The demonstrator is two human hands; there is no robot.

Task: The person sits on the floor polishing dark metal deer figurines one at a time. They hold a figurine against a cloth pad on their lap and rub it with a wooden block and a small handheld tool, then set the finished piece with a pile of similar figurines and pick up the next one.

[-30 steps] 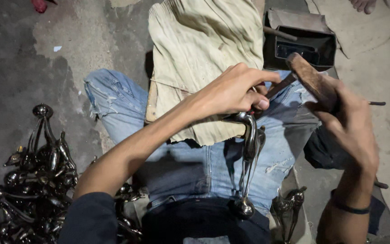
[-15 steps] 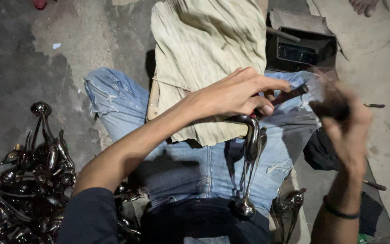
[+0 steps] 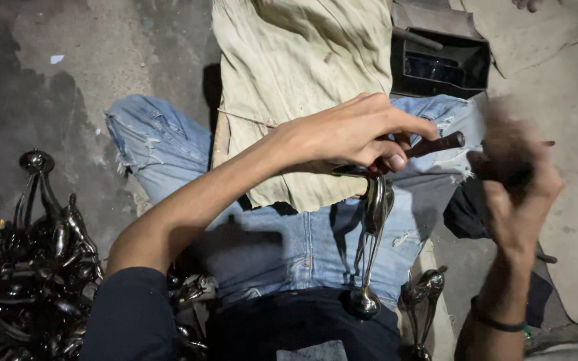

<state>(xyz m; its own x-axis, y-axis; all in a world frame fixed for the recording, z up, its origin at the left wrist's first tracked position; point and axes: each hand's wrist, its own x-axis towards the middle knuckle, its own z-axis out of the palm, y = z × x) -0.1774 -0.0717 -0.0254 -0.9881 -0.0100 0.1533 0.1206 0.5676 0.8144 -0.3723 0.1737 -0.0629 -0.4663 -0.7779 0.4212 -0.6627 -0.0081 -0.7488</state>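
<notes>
pinching a dark rod (image 3: 436,144), left hand (image 3: 349,130) fingers; right hand (image 3: 513,177) blurred, fingers' state unclear.

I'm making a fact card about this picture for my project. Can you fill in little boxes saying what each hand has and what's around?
Left hand: grips a dark rod-like tool over a shiny curved metal piece
Right hand: blurred, shut on a dark object, too smeared to tell what
Lap: blue jeans, beige cloth
Floor, person's left: pile of shiny metal pieces
Behind: dark box
</notes>
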